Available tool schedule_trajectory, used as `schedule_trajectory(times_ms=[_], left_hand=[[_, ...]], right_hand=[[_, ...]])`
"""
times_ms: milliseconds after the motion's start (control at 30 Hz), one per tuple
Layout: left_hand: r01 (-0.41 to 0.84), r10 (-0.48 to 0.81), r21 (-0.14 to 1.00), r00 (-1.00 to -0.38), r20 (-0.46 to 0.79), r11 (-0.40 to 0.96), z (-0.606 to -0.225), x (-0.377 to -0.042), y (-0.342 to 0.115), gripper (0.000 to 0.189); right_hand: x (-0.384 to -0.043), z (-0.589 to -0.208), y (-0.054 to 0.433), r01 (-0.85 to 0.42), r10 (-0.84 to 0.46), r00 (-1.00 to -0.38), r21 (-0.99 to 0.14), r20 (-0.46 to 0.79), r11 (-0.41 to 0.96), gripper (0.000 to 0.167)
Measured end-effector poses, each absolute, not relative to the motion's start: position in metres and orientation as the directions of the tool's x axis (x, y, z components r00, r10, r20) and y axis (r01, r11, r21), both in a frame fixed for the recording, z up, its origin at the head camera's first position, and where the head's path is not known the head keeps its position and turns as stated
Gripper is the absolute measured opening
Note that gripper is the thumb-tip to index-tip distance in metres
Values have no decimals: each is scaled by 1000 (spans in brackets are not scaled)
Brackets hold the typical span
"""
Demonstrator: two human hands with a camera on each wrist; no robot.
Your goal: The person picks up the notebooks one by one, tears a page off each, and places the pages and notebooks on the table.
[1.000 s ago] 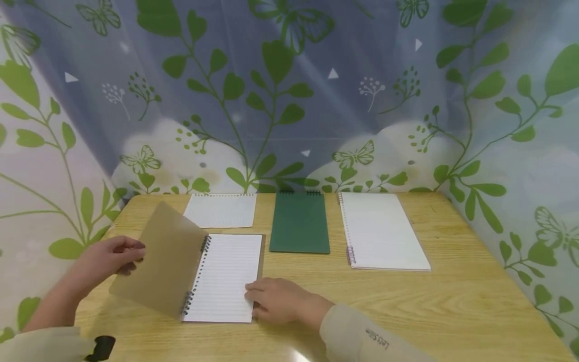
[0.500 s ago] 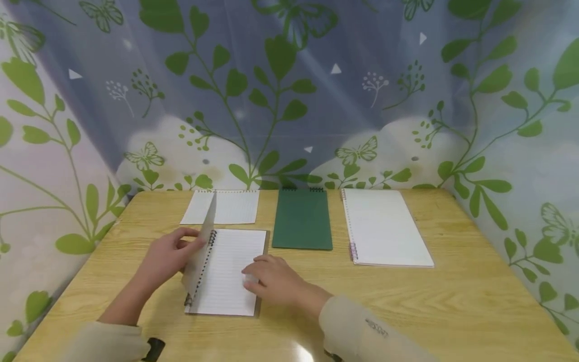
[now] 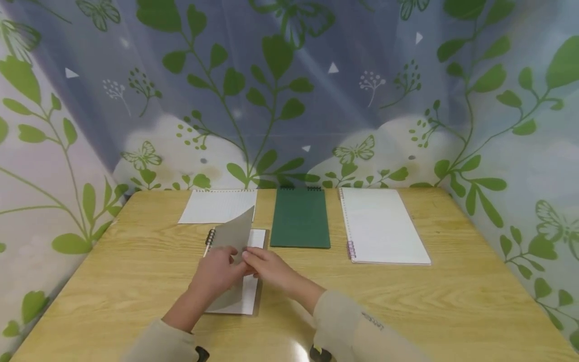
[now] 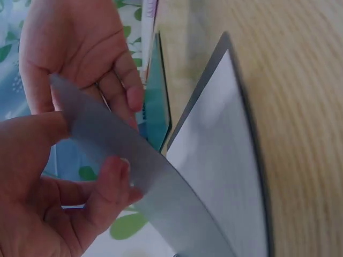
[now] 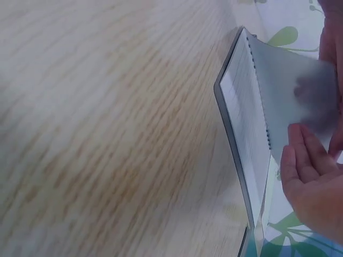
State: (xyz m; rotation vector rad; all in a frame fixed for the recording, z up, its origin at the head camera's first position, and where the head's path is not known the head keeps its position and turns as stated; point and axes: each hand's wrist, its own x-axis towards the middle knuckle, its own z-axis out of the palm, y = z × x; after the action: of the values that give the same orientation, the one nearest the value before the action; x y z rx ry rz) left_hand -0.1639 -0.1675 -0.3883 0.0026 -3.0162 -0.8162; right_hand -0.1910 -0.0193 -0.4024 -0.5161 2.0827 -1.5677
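A spiral notebook (image 3: 250, 300) with white lined pages lies on the table in front of me. Its thin greyish, see-through cover (image 3: 235, 229) stands raised at a slant over the page, hinged at the black coil on the left. My left hand (image 3: 216, 274) pinches this cover near its free edge; in the left wrist view its fingers (image 4: 110, 184) lie against the sheet. My right hand (image 3: 273, 269) meets the same edge from the right, its fingers fairly straight and the palm turned up in the right wrist view. Some fingertips are hidden by the cover.
Behind the notebook lies a white lined pad (image 3: 208, 207). A dark green top-spiral notebook (image 3: 300, 221) is right of it, then a larger white notebook (image 3: 384, 229) with a side coil. A leaf-printed curtain (image 3: 289, 115) borders the wooden table (image 3: 407, 306) at the back and sides.
My left hand has swung the cover from lying open on the left, through upright, to leaning rightward over the page. My right hand has left the page's right edge and risen to the cover's edge.
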Motion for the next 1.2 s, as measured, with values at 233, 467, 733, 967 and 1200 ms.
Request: schedule_trajectory(times_ms=[233, 467, 733, 967, 1200], left_hand=[[73, 74, 310, -997, 6, 948, -401, -158, -167, 67], [95, 128, 357, -989, -71, 929, -419, -151, -176, 79], [75, 133, 298, -975, -180, 952, -428, -148, -182, 87], [78, 117, 250, -982, -148, 965, -432, -150, -185, 90], [96, 140, 249, -977, -164, 964, -427, -156, -183, 84]], right_hand=[[-194, -410, -24, -6, -446, -880, -935, -164, 356, 38], [-196, -421, -25, -141, -402, -907, -812, -123, 567, 36], [-196, -435, -26, -311, -424, -904, -602, -50, 735, 34], [-193, -437, -28, -404, -460, -887, -424, -34, 810, 32], [-204, -433, -6, -347, -415, -909, -498, -30, 795, 33]])
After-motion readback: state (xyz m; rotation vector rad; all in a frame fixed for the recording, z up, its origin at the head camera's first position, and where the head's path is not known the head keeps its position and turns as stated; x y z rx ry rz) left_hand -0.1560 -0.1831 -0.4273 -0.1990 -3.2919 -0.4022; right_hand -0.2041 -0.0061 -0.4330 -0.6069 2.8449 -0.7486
